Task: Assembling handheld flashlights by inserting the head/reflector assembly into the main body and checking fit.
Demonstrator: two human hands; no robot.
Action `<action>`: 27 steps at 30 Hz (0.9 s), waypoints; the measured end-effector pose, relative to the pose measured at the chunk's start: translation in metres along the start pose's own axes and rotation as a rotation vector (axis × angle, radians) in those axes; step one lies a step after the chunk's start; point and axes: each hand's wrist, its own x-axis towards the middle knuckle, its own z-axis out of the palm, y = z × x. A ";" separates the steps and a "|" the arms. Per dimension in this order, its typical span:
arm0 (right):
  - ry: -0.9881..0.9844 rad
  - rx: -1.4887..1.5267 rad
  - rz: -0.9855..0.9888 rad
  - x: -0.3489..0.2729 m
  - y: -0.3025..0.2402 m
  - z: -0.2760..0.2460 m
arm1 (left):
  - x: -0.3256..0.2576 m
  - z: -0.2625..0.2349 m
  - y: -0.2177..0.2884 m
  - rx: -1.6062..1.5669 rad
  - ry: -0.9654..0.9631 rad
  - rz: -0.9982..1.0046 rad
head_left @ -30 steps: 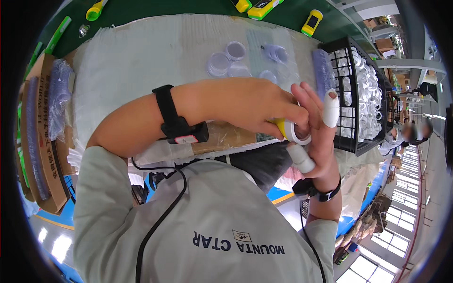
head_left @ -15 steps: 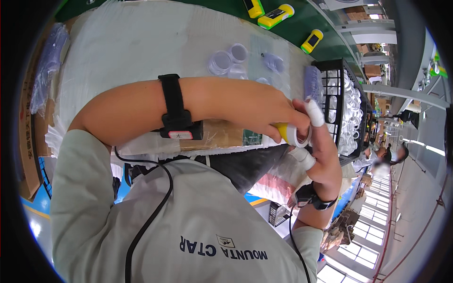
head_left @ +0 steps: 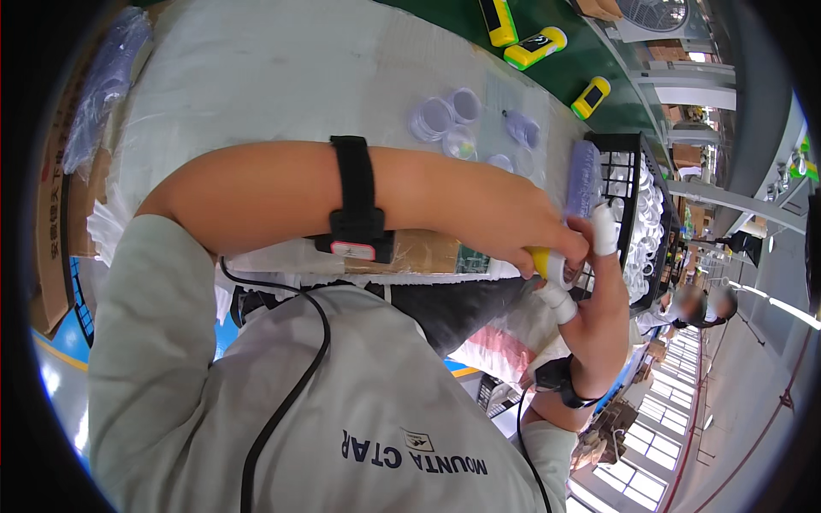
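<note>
My left hand reaches across from the left and is closed round a yellow cylinder with a white ring-shaped end, resembling the end of a flashlight. My right hand, with white tape on its thumb and forefinger, closes about the ring end from the right. Its thumb lies against the underside and the forefinger points up past my left fingers. Its other fingers are mostly hidden. Both hands are over the table's near edge, beside a black crate full of white rings.
Clear plastic cups stand on the wrapped tabletop beyond my left arm. A stack of clear discs lies against the crate. Several yellow flashlights rest on a green surface at the back. Two people are far right.
The view has shifted, so the table and crate appear farther right. Both hands stay together on the yellow cylinder, its white end now turned slightly differently.
</note>
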 end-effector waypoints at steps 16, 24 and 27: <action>0.403 0.324 -0.212 0.015 0.036 0.058 | -0.002 -0.005 -0.001 -0.117 -0.016 -0.023; 0.312 0.877 -0.157 0.011 0.035 0.056 | 0.000 0.005 -0.012 -0.104 0.034 0.031; 0.481 0.585 -0.179 0.013 0.038 0.071 | 0.002 0.014 -0.008 -0.006 0.086 0.016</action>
